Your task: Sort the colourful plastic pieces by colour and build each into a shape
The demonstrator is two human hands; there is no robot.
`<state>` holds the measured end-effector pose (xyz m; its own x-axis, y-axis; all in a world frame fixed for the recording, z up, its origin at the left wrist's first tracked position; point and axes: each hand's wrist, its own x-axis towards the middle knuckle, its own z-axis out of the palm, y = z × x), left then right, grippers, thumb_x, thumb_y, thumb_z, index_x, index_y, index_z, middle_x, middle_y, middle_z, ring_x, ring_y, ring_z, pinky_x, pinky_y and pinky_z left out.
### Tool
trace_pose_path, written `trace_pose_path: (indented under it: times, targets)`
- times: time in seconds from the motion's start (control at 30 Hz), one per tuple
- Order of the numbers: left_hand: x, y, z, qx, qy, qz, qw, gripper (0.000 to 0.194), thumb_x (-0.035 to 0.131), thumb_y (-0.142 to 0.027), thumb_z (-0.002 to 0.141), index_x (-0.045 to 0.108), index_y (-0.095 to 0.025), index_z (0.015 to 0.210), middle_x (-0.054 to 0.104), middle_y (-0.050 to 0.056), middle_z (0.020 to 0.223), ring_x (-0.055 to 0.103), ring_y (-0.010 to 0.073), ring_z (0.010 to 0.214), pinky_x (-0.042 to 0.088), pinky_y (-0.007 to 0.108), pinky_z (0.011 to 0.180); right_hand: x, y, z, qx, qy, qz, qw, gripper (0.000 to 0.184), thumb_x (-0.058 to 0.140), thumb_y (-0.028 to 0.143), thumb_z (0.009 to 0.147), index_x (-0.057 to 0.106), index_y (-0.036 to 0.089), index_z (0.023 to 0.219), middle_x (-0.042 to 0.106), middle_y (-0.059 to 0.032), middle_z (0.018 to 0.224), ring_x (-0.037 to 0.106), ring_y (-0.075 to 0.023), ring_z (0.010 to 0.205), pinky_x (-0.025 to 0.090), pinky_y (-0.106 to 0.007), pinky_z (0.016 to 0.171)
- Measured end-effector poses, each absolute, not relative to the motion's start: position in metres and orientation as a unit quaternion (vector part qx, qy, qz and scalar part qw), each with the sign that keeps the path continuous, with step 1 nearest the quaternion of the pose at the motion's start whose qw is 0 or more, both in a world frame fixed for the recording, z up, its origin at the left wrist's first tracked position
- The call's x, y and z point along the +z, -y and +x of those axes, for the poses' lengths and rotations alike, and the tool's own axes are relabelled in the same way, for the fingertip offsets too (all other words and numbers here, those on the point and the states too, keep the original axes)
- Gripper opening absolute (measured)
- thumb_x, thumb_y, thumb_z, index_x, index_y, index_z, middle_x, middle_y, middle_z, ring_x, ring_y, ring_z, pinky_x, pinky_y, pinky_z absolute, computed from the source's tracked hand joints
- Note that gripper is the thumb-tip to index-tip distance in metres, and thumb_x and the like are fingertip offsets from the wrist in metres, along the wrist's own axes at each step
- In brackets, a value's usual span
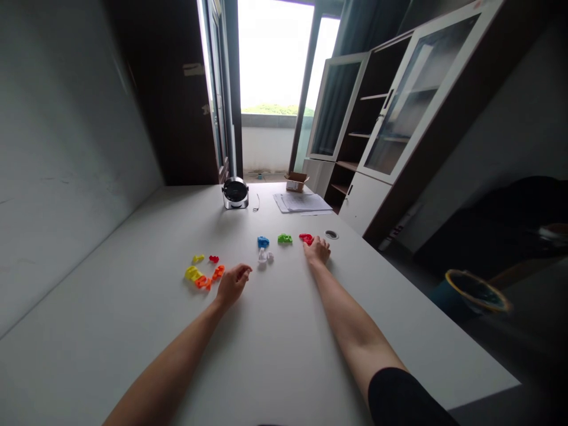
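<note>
Head camera: your right hand (318,251) rests on a red plastic piece (306,238), fingers unclamped; your left hand (232,285), fingers slightly apart, hovers near orange plastic pieces (217,273), grouped by colour on the bench (133,307).

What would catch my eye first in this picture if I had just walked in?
The small, brightly coloured plastic pieces on the white table stand out most: yellow, orange, blue, green and red. The left hand is beside the orange piece, and the right hand touches the red piece. Beyond the table, a bright doorway glows.
</note>
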<state>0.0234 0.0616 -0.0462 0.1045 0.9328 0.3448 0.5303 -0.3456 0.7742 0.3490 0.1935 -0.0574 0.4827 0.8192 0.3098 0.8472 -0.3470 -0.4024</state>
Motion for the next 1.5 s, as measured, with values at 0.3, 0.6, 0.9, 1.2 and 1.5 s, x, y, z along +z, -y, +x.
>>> trace_pose_path:
  times: [0.3, 0.6, 0.9, 1.2, 1.5]
  targets:
    - [-0.047, -0.064, 0.023, 0.413, -0.533, 0.703, 0.224, 0.021, 0.049, -0.028, 0.092, 0.069, -0.022, 0.095, 0.070, 0.001, 0.077, 0.062, 0.0162, 0.068, 0.045, 0.026, 0.064, -0.064, -0.194, 0.357, -0.003, 0.492, -0.804, 0.334, 0.032, 0.059, 0.044, 0.088, 0.061, 0.019, 0.109, 0.062, -0.0136, 0.112, 0.052, -0.0306, 0.108, 0.039, -0.039, 0.090]
    - [-0.030, -0.083, -0.019, 0.348, -0.677, 0.647, -0.052, 0.021, 0.050, -0.028, 0.092, 0.070, -0.023, 0.094, 0.069, 0.010, 0.103, 0.057, 0.0291, 0.101, 0.040, 0.043, 0.095, -0.039, -0.181, 0.321, -0.029, 0.639, -0.654, 0.403, 0.022, 0.047, 0.026, 0.093, 0.066, 0.017, 0.100, 0.063, -0.0119, 0.104, 0.054, -0.0271, 0.101, 0.039, -0.038, 0.097]
    - [-0.044, -0.087, -0.037, 0.249, -0.692, 0.673, -0.078, 0.026, 0.054, -0.027, 0.089, 0.070, -0.025, 0.109, 0.071, 0.011, 0.108, 0.056, 0.0295, 0.103, 0.036, 0.042, 0.095, -0.028, -0.143, 0.237, 0.039, 0.769, -0.454, 0.449, 0.016, 0.052, 0.025, 0.095, 0.066, 0.024, 0.089, 0.065, -0.0053, 0.090, 0.058, -0.0238, 0.090, 0.047, -0.036, 0.085]
    - [-0.041, -0.081, -0.021, 0.276, -0.637, 0.716, -0.073, 0.021, 0.053, -0.031, 0.094, 0.071, -0.019, 0.096, 0.071, 0.013, 0.095, 0.058, 0.0296, 0.095, 0.030, 0.045, 0.100, -0.034, -0.110, 0.207, 0.014, 0.876, -0.325, 0.356, 0.014, 0.053, 0.021, 0.096, 0.065, 0.023, 0.091, 0.066, -0.0055, 0.089, 0.058, -0.0220, 0.089, 0.045, -0.036, 0.086]
    - [-0.042, -0.074, -0.009, 0.215, -0.615, 0.753, -0.092, 0.021, 0.054, -0.018, 0.092, 0.070, -0.022, 0.105, 0.071, 0.011, 0.102, 0.062, 0.0282, 0.095, 0.034, 0.045, 0.096, -0.038, -0.114, 0.211, -0.019, 0.885, -0.325, 0.334, 0.012, 0.054, 0.020, 0.097, 0.063, 0.021, 0.089, 0.066, -0.0051, 0.085, 0.057, -0.0200, 0.085, 0.042, -0.033, 0.083]
